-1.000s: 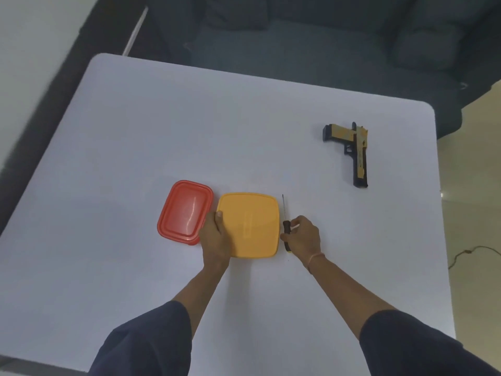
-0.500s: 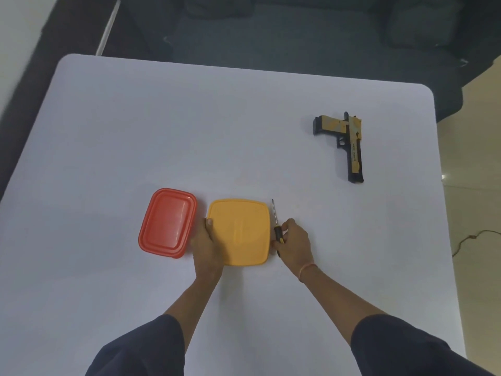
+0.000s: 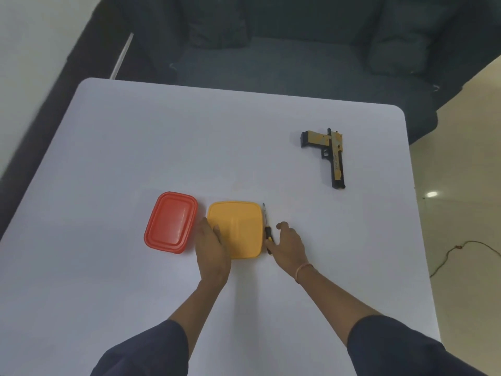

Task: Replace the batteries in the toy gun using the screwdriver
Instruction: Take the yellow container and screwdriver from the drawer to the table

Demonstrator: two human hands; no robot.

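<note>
A black and gold toy gun (image 3: 334,156) lies flat at the far right of the white table (image 3: 189,145), barrel towards me. A small screwdriver (image 3: 267,233) with a black and yellow handle lies on the table against the right side of a closed yellow container (image 3: 241,229), tip pointing away. My right hand (image 3: 287,244) sits just right of the handle with fingers spread; a fingertip touches the handle's lower end. My left hand (image 3: 210,245) holds the yellow container's left edge, thumb on the lid.
A closed red container (image 3: 170,226) stands just left of the yellow one. A dark sofa (image 3: 271,50) runs behind the table's far edge. A cable (image 3: 455,251) lies on the floor to the right.
My right hand has opened and let go of the screwdriver handle it was pinching. The screwdriver now lies on the table. My left hand stays on the yellow container.
</note>
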